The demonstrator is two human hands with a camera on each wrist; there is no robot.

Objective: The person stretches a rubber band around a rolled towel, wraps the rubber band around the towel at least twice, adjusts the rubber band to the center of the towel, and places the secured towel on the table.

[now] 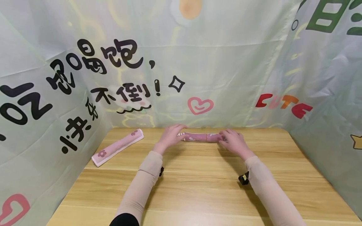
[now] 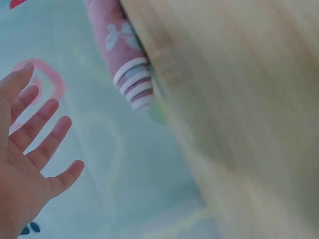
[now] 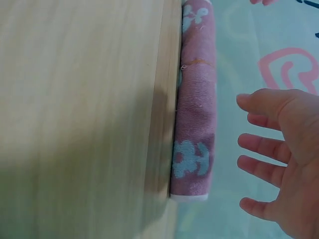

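A rolled mauve towel (image 1: 200, 137) with pale blue patterns lies along the far edge of the wooden table. White stripes mark its left end, which the left wrist view shows close up as a striped roll end (image 2: 134, 82). My left hand (image 1: 169, 136) is at that end, and in the left wrist view its fingers are spread and apart from the roll. Beside the opposite end is my right hand (image 1: 234, 141); the right wrist view shows this hand (image 3: 286, 154) with loosely extended fingers and a gap to the towel (image 3: 197, 109). Neither palm holds anything.
A folded light pink towel (image 1: 118, 147) with darker flowers lies slanted at the table's far left. Printed cloth (image 1: 226, 69) hangs behind the table (image 1: 192, 182) and along both sides. Black devices, such as the one under my right wrist (image 1: 244, 178), are worn on the wrists.
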